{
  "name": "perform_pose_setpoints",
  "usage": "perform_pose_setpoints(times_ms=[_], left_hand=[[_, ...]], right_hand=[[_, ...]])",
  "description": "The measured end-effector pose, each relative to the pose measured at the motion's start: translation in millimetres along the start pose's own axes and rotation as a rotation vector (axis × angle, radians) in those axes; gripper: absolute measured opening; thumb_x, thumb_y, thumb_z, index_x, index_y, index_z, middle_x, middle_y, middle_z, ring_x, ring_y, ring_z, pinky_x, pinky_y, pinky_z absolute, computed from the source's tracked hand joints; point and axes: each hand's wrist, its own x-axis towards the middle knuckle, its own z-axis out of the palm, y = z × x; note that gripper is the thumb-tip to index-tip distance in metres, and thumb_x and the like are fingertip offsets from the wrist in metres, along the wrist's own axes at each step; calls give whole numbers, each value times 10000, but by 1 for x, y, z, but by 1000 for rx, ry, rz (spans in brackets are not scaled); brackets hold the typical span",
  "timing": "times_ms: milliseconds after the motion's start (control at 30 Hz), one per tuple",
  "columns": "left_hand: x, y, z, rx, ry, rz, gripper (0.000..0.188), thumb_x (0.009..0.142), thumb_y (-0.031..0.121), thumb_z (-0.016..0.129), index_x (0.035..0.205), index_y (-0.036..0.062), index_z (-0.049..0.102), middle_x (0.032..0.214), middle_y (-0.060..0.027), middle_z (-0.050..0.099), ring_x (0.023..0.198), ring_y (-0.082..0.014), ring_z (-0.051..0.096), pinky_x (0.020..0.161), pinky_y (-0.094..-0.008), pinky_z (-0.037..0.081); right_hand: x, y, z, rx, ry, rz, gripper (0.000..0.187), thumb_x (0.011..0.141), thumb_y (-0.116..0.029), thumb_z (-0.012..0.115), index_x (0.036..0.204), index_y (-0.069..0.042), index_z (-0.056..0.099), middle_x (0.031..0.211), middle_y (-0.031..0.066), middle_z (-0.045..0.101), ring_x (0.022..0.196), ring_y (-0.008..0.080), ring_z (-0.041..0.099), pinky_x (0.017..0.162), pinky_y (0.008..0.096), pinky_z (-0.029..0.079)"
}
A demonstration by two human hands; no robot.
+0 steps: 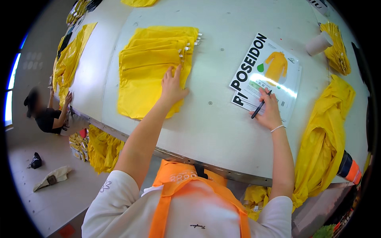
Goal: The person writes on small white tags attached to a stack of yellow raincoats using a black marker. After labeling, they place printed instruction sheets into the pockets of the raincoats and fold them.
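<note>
My left hand (pixel 173 86) lies with fingers spread on a stack of flat yellow zippered pouches (pixel 147 85), left of the middle of the table. The pouches overlap in steps, and small white tags stick out along their right side. My right hand (pixel 271 113) grips a black pen (pixel 261 104), which slants up over the lower part of some glossy printed sheets (pixel 291 65). These sheets show a picture of a yellow raincoat, and at least two overlap. The right fingertips rest at or just above the paper.
A white roll (pixel 318 44) stands at the right by bundled yellow items (pixel 335 49). Crumpled yellow fabric (pixel 323 139) hangs over the table's right edge. Another person (pixel 49 117) works at the left beside yellow garments (pixel 73 59). More yellow fabric (pixel 102 150) sits below the front edge.
</note>
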Motion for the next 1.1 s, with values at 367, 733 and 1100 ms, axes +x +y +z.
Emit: perform_pose_setpoints(times_ms=[367, 733, 1100], left_hand=[[49, 7, -8, 331, -238, -300, 680, 752, 323, 688, 1252, -49, 417, 1181, -202, 506, 1108, -356, 517, 882, -412, 463], [67, -67, -19, -37, -49, -164, 336, 770, 221, 649, 1023, 15, 566, 982, -196, 649, 927, -354, 620, 795, -436, 502], [43, 7, -45, 303, 62, -34, 601, 730, 399, 738, 1136, 5, 534, 1033, -165, 584, 943, -302, 613, 762, -395, 506]], right_hand=[[85, -86, 76, -343, 247, 343, 539, 692, -280, 784, 1060, -57, 459, 1423, 271, 347, 1350, 457, 256, 1080, 622, 160], [57, -32, 40, 355, 642, 332, 373, 696, -67, 644, 980, -65, 403, 1030, 223, 613, 920, 359, 614, 831, 350, 476], [149, -61, 46, 104, 181, 321, 188, 827, -48, 622, 962, -81, 495, 878, 174, 599, 813, 367, 582, 673, 424, 456]])
